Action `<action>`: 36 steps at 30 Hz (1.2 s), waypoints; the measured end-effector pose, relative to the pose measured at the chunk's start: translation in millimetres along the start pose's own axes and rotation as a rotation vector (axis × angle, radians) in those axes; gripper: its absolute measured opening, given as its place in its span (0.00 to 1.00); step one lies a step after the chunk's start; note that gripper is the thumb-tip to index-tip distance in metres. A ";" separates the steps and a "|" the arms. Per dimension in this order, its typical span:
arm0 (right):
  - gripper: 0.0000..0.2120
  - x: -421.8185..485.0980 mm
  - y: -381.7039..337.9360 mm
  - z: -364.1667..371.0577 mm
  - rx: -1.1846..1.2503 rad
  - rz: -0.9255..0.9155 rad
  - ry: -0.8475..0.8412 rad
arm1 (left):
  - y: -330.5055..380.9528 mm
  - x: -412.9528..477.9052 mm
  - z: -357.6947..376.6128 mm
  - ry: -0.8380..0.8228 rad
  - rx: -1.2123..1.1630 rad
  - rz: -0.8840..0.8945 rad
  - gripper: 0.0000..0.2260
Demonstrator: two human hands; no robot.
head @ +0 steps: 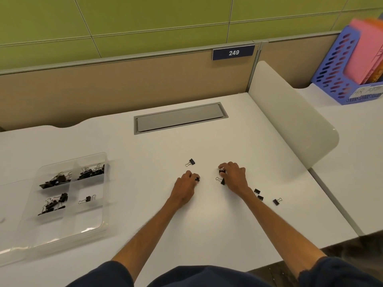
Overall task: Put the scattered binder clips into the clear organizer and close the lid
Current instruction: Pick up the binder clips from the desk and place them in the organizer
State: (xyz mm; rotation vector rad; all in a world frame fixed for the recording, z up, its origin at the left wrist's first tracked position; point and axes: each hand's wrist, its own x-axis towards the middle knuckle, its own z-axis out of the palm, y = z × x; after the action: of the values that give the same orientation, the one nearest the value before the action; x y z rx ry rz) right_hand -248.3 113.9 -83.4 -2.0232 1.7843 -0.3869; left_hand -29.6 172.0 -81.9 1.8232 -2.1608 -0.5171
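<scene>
The clear organizer [103,206] lies open on the white desk at the left, with black binder clips in its four compartments and its lid flat towards me. My left hand [185,188] is curled on a small black binder clip [197,179] at mid-desk. My right hand [234,176] pinches another clip [221,171] at its fingertips, and one more clip [221,180] lies under its thumb. A loose clip [191,162] sits just beyond my left hand. Three clips [257,191] [260,197] [276,201] lie to the right of my right wrist.
A grey cable hatch [180,119] is set into the desk at the back. A frosted white divider [290,112] bounds the desk on the right. Beyond it stands a blue file basket [335,67] with pink folders. The desk's front edge is near my body.
</scene>
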 end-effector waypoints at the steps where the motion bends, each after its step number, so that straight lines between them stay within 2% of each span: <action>1: 0.12 -0.7 -1.6 0.3 -0.004 0.003 -0.003 | -1.2 -2.8 -1.1 -0.005 -0.022 -0.005 0.11; 6: 0.12 -7.8 -23.2 6.8 0.036 -0.020 0.068 | -12.1 -17.1 -11.5 0.003 -0.063 0.002 0.10; 15: 0.09 -7.3 -84.8 23.4 0.409 -0.064 0.119 | -39.3 -35.9 -40.2 0.084 -0.033 -0.006 0.09; 19: 0.06 -6.9 -113.2 35.8 0.503 -0.084 0.097 | -59.0 -48.1 -53.2 0.101 -0.005 -0.005 0.09; 24: 0.11 -5.0 -149.3 60.2 0.545 -0.144 0.063 | -89.6 -66.7 -68.8 0.133 -0.005 -0.042 0.08; 30: 0.05 -9.4 -209.7 67.4 0.722 -0.212 0.034 | -131.9 -86.2 -97.2 0.194 0.107 -0.033 0.10; 36: 0.03 -5.0 -262.2 90.7 0.653 -0.282 -0.020 | -169.8 -105.7 -133.2 0.317 0.146 -0.117 0.10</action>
State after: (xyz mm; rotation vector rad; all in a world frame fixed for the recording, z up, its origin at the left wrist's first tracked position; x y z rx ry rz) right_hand 22.3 154.6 -37.2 -1.7713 1.1413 -0.8967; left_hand 196.1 238.2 -32.7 1.9625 -1.9300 -0.0837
